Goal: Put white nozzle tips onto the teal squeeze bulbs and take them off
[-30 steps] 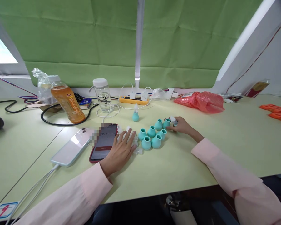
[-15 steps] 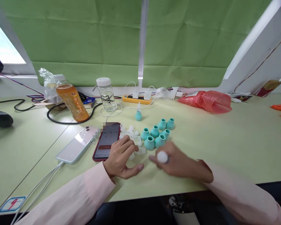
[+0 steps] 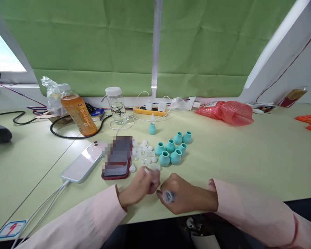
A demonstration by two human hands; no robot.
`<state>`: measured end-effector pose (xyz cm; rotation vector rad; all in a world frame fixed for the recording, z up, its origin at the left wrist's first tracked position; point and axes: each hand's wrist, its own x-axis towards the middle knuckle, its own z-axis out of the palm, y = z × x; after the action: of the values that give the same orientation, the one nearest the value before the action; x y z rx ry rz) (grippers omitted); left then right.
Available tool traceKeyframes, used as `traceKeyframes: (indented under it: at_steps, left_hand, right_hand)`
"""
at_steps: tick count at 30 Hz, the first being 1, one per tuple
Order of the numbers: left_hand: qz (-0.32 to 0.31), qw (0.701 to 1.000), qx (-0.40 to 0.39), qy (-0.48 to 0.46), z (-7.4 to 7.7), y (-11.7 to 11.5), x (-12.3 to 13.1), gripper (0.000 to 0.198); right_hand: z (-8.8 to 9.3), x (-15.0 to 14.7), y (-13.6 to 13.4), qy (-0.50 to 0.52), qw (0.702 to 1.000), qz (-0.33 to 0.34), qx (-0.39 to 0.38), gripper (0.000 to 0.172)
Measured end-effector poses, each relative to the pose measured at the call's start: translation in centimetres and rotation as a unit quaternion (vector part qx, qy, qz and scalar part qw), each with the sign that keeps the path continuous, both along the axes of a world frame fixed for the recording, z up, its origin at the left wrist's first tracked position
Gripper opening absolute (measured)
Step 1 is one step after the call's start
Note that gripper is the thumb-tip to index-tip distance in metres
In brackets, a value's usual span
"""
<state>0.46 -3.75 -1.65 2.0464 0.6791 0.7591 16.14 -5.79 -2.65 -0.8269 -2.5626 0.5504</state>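
Observation:
My right hand (image 3: 184, 194) is closed around a translucent tube-like piece (image 3: 168, 196), its round open end turned up toward me. Close beside it, my left hand (image 3: 138, 186) has its fingers curled in, slightly blurred. A whitish spot shows at those fingers, but I cannot make out what they hold. Beyond the hands stand several turquoise rubber bulbs (image 3: 175, 157) with open necks. To their left lies a loose pile of small clear and white plastic parts (image 3: 145, 152). One turquoise bulb with a clear nozzle fitted (image 3: 152, 128) stands upright farther back.
A red-cased phone (image 3: 116, 169) and a pale phone (image 3: 81, 162) with cables lie to the left. Behind stand an orange drink bottle (image 3: 79, 116), a clear water bottle (image 3: 118, 109) and a yellow power strip (image 3: 150, 110). A red bubble-wrap bag (image 3: 228, 112) lies at back right.
My left hand has drawn back from the plastic parts, its spread fingers now curled. My right hand has moved left and nearer to me; the tube it holds now shows an open end.

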Motion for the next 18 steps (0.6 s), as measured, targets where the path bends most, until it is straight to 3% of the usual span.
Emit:
traceKeyframes:
  at_steps: [2, 4, 5, 7, 9, 11, 14, 18]
  left_hand:
    - [0.09, 0.995, -0.015, -0.028, 0.5, 0.8, -0.6, 0.042]
    - [0.204, 0.974, 0.086, 0.043, 1.0, 1.8, -1.3, 0.04]
    - [0.265, 0.945, 0.159, 0.103, 1.2, 2.3, -1.6, 0.037]
    - [0.33, 0.882, 0.239, 0.238, 1.4, 3.2, -2.0, 0.031]
    - [0.342, 0.836, 0.252, 0.347, 1.2, 3.9, -2.1, 0.028]
    - [0.335, 0.814, 0.239, 0.411, 1.0, 4.3, -2.1, 0.027]
    - [0.321, 0.817, 0.219, 0.427, 0.8, 4.3, -1.9, 0.034]
    - [0.322, 0.849, 0.225, 0.354, 0.7, 4.0, -1.7, 0.035]
  right_hand:
    - [-0.4, 0.2, 0.0, 0.03, 1.0, 0.004, 0.001, 0.023]
    - [-0.4, 0.3, 0.0, 0.062, 0.998, -0.018, -0.026, 0.024]
    - [-0.2, 0.3, 0.0, 0.073, 0.996, -0.029, -0.049, 0.023]
    - [0.4, 0.4, 0.1, 0.089, 0.99, -0.037, -0.106, 0.019]
    - [1.0, 0.5, 0.2, 0.094, 0.982, -0.026, -0.161, 0.022]
    - [1.5, 0.6, 0.3, 0.095, 0.975, -0.007, -0.201, 0.029]
    - [1.6, 0.7, 0.5, 0.112, 0.969, 0.014, -0.22, 0.034]
    - [1.4, 0.8, 0.5, 0.196, 0.935, 0.039, -0.292, 0.035]
